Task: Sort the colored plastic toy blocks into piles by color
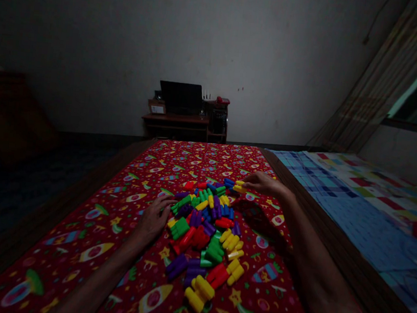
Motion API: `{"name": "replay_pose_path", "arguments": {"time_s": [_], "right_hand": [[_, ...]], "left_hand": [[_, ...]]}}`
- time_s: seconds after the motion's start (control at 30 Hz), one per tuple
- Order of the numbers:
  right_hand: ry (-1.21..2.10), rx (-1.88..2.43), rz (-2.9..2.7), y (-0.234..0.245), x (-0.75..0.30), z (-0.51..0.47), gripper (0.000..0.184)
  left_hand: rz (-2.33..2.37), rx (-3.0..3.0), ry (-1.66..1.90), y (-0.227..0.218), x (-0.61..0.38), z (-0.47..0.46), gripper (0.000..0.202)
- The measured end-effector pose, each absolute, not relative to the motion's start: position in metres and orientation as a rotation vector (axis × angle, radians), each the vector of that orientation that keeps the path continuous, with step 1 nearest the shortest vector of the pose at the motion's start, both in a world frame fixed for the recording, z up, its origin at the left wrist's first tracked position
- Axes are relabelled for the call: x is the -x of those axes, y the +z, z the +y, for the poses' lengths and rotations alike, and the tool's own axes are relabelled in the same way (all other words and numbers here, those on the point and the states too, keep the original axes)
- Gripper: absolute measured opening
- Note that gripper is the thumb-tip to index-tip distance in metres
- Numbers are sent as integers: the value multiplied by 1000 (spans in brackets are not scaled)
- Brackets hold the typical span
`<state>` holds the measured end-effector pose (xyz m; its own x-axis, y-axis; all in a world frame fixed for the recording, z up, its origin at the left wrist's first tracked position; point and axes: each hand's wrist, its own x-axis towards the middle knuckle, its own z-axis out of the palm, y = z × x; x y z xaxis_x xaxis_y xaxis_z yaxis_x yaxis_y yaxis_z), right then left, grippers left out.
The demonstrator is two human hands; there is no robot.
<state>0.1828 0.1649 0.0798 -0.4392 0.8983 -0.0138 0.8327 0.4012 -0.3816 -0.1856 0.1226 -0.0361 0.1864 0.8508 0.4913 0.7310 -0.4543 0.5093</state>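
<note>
A heap of plastic building blocks (207, 230) in red, yellow, green, blue and purple lies on a red patterned cloth (115, 201). My left hand (154, 217) rests flat on the cloth at the heap's left edge, fingers stretched toward green and yellow blocks. My right hand (264, 183) reaches to the heap's far right side, fingers closed on a yellow block (240, 187) beside a blue one.
The cloth covers a long table with a wooden edge (320, 221). A checked blue sheet (365, 211) lies to the right. At the far wall stands a small desk (186, 120) with a dark screen. A curtain (381, 79) hangs at right.
</note>
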Motion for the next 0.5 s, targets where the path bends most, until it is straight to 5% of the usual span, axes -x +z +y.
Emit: {"name": "replay_pose_path", "arguments": {"time_s": [0.3,0.5], "right_hand": [[-17,1950,-1914,63,-207,176,26],[-82,2233,-1742,43,-223,174,31]], "left_hand": [[1570,-2285,1098,-37,185,124,39],[1558,-2295,1106,-37,186,124,36]]}}
